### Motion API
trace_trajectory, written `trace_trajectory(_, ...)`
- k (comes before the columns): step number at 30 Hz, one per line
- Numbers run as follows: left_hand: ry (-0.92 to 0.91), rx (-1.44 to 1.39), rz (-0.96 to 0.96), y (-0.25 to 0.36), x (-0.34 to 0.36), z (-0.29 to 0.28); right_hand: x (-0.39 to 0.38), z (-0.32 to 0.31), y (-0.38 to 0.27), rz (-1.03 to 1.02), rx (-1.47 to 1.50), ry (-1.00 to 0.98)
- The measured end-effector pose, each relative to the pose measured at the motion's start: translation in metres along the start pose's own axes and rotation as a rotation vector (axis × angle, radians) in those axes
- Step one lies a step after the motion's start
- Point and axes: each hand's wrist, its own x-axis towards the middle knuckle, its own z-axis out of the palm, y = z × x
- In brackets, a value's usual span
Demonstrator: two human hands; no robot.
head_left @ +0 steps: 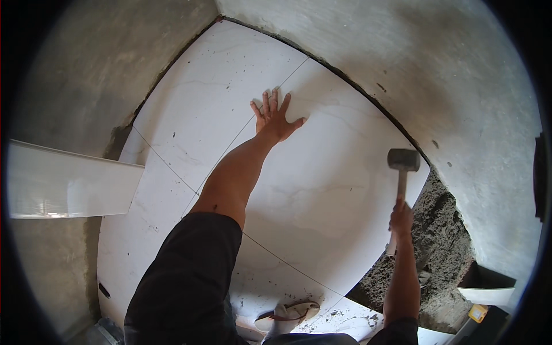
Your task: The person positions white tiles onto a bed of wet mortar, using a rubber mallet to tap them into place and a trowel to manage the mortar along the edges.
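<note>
Left hand: the left hand (275, 117) lies flat and released, fingers spread, on the large white floor tile (322, 190), just beside the joint line (241, 135) to the next tile; it seems to press there to keep the tile steady and feel its level.
Right hand: the right hand (401, 218) is clenched around the wooden handle of a rubber mallet (403, 167).
Mallet: its grey head is lifted above the right edge of the same tile, apart from the surface, the handle nearly upright.
Tile: it lies on the floor against the grey plaster wall (460, 86), touching the neighbour tiles (207, 98) along thin joints.
Mortar bed: rough grey mortar (425, 253) is uncovered to the right of the tile, where no tile is laid yet.
Further out: a white tile strip (69, 181) is at the left; a sandal (290, 313) on the person's foot is at the lower edge; a dark tray (489, 284) is at the lower right.
</note>
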Motion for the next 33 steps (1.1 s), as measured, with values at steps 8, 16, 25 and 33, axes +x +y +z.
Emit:
trace_trajectory(8,0.034,-0.012,0.027,-0.007,-0.004,0.006,0.013,-0.001,-0.005,-0.054,0.09,-0.038)
trace_trajectory(16,0.002,0.016,0.014,0.003,0.02,0.001,0.008,-0.015,-0.026,-0.009,0.232,0.002)
trace_trajectory(25,0.138,0.04,0.163,0.042,0.115,0.007,0.016,0.007,-0.022,0.149,0.295,0.148)
trace_trajectory(33,0.15,0.033,0.221,0.044,0.131,0.006,0.013,-0.001,-0.014,0.159,0.344,0.123)
